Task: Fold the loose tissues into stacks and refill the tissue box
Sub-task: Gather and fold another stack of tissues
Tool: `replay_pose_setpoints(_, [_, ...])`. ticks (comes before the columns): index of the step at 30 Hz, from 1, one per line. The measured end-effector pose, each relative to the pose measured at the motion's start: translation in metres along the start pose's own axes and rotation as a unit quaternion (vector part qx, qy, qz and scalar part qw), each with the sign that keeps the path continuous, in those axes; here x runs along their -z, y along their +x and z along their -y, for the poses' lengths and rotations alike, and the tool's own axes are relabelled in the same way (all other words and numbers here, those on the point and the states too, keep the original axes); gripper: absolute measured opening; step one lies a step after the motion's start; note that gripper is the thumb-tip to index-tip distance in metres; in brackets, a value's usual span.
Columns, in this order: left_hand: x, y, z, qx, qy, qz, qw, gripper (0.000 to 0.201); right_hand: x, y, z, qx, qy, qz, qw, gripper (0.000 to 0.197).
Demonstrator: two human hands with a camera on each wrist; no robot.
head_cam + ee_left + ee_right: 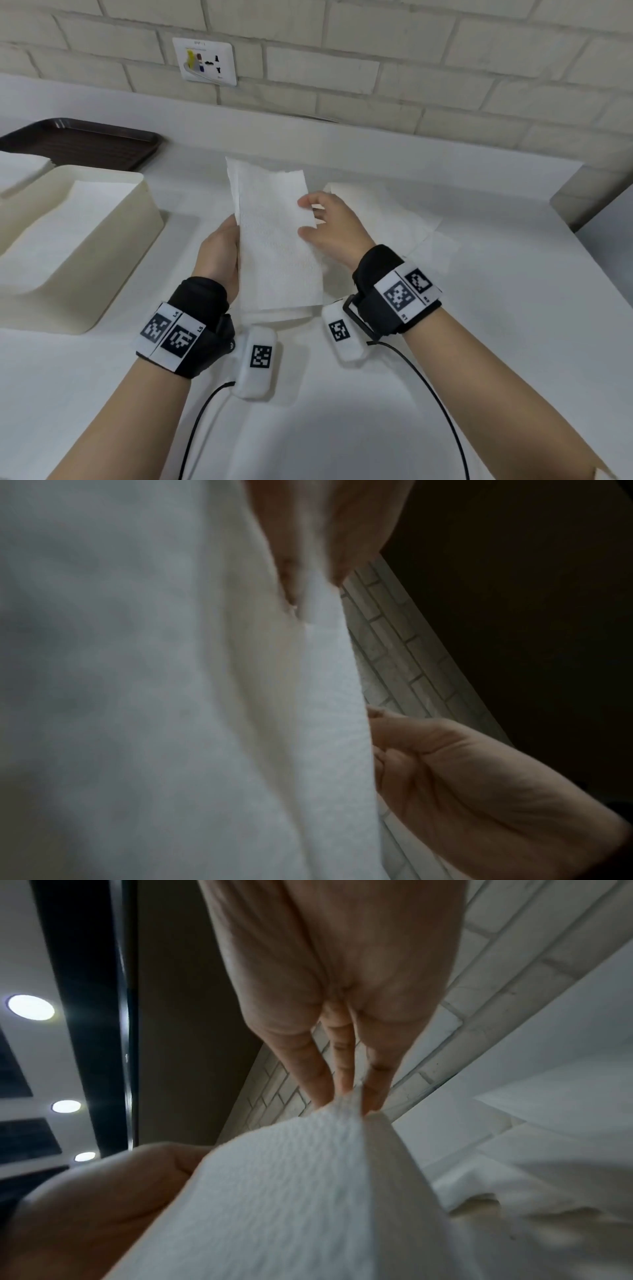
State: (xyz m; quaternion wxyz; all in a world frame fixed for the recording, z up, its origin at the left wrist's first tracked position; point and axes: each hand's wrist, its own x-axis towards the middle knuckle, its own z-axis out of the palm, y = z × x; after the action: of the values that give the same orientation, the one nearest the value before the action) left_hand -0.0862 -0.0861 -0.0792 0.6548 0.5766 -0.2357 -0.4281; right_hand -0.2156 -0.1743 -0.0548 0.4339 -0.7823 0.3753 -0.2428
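Observation:
I hold a white, folded tissue (274, 240) upright above the table, between both hands. My left hand (227, 243) grips its left edge, with the fingers hidden behind the paper. My right hand (317, 219) pinches the right edge between thumb and fingers. In the right wrist view the right fingertips (371, 1096) pinch a corner of the tissue (291, 1191). The left wrist view is mostly filled by the tissue (154, 696). The cream tissue box (113, 260) stands open at the left, with white tissues inside. Loose tissues (394, 219) lie flat on the table behind my right hand.
A dark brown tray (85, 140) sits at the back left. A cream piece (20, 178) lies beside the box at the far left. A brick wall with a socket (205, 61) runs along the back. The table's right edge (589, 246) is close.

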Motion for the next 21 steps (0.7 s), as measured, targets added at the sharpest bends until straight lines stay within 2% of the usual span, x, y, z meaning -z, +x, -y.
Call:
replay_pose_setpoints(2, [0.001,0.003,0.002,0.014,-0.006,-0.020,1.000,0.025,-0.004,0.000,-0.003,0.014,-0.039,0.017,0.999,0.044])
replay_pose_setpoints(5, [0.000,0.004,0.004,0.024,0.017,-0.039,0.999,0.042,-0.009,0.001,-0.006,-0.002,-0.085,0.070,0.994,0.049])
replay_pose_setpoints(8, [-0.001,0.002,0.006,-0.001,0.097,-0.031,0.995,0.027,-0.009,0.007,-0.009,-0.023,-0.154,0.131,0.979,0.048])
replay_pose_setpoints(10, [0.002,0.003,0.007,-0.009,0.123,-0.042,0.992,0.028,-0.002,0.017,-0.012,-0.044,-0.185,0.116,0.975,0.043])
replay_pose_setpoints(12, [0.005,0.002,0.006,-0.013,0.130,-0.046,0.990,0.029,0.006,0.030,-0.021,-0.083,-0.226,0.068,0.968,0.042])
replay_pose_setpoints(14, [0.009,0.002,0.004,-0.011,0.126,-0.046,0.991,0.028,0.012,0.041,-0.033,-0.125,-0.298,0.036,0.946,0.049])
replay_pose_setpoints(18, [0.011,0.002,0.004,-0.012,0.118,-0.042,0.992,0.026,0.019,0.052,-0.053,-0.191,-0.397,0.054,0.896,0.060])
replay_pose_setpoints(21, [0.011,0.002,0.005,-0.009,0.113,-0.037,0.993,0.025,0.022,0.056,-0.062,-0.215,-0.392,0.067,0.892,0.057])
